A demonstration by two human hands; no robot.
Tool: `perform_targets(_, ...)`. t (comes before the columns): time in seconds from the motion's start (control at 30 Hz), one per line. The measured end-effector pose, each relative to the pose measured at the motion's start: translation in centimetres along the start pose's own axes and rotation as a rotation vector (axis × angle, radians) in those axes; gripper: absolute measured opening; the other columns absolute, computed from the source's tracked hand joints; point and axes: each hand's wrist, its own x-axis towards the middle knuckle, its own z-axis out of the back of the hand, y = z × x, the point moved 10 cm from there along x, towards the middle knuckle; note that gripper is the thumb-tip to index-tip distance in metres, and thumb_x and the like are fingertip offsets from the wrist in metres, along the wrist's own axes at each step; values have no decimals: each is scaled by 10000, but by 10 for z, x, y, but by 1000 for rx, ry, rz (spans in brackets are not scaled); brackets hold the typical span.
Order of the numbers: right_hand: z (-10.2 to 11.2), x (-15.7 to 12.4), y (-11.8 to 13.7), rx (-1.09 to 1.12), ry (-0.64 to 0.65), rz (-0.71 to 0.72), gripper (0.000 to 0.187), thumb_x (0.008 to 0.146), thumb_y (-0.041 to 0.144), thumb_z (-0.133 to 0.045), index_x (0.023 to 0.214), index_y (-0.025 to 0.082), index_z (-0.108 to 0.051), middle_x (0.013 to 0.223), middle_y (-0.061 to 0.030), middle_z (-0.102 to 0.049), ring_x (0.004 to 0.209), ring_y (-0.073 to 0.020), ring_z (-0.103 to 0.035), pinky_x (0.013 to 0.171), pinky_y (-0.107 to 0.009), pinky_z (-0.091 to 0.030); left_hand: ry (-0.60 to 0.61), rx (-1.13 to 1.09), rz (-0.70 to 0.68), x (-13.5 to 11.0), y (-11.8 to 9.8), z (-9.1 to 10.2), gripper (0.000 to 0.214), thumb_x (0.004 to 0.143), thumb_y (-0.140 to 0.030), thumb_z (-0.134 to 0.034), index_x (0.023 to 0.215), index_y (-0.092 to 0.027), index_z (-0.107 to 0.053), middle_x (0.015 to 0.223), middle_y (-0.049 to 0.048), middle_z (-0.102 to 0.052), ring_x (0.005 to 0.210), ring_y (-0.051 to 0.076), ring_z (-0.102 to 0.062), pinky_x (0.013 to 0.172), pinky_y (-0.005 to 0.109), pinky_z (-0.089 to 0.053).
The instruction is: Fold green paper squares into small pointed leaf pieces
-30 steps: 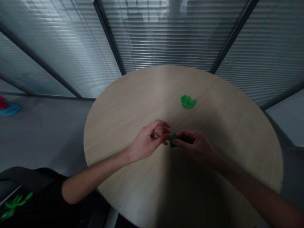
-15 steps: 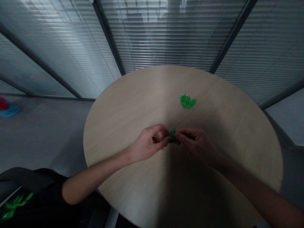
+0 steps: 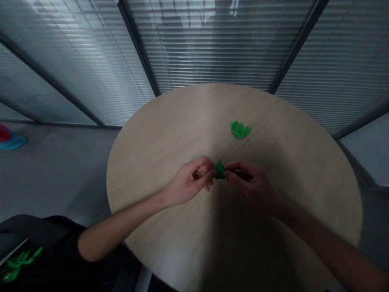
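Observation:
Between my two hands, over the middle of the table, is a small dark green folded piece (image 3: 219, 169) that looks like paper, with a point at its top. My left hand (image 3: 194, 178) pinches its left side between thumb and fingers. On the right side, the thumb and fingertips of my right hand (image 3: 252, 180) are closed on the same piece. Farther back and a little to the right lies a small cluster of bright green pointed pieces (image 3: 240, 129), apart from both hands.
The round wooden table (image 3: 158, 138) stands close to a glass wall with blinds (image 3: 212, 61). Several bright green strips (image 3: 20, 263) show at the lower left beside a dark sleeve. A red and blue object (image 3: 12, 140) is on the floor at far left.
Both hands have shifted slightly up with the green piece, which has turned a little so that its point shows more clearly. The cluster has not moved.

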Motion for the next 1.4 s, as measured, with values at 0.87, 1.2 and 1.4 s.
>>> perform_targets(0.87,-2,-2,-2,155,-9,-10,245,865,409,-744,804,177,-693,683,4,-667,462,-74,-526,418,-193,-436,-38,-69,14,-2,2,2,200,948,-317,-679,884,-151,-589,705,9,-670,606,99,-626,562,199,-530)
perform_targets(1.2,-11,3,-10,184,93,-115,372,862,525,-736,758,181,-639,600,38,-590,413,-64,-473,395,-206,-389,51,-119,51,4,4,-7,291,1011,-380,-580,824,-158,-565,537,-40,-601,454,71,-530,486,173,-451)
perform_targets(1.4,-9,2,-12,233,77,-152,375,856,530,-739,760,182,-636,579,51,-561,405,-59,-449,387,-204,-349,27,-44,36,3,1,-6,290,1038,-364,-504,859,-149,-577,544,-32,-595,456,76,-536,478,177,-445)
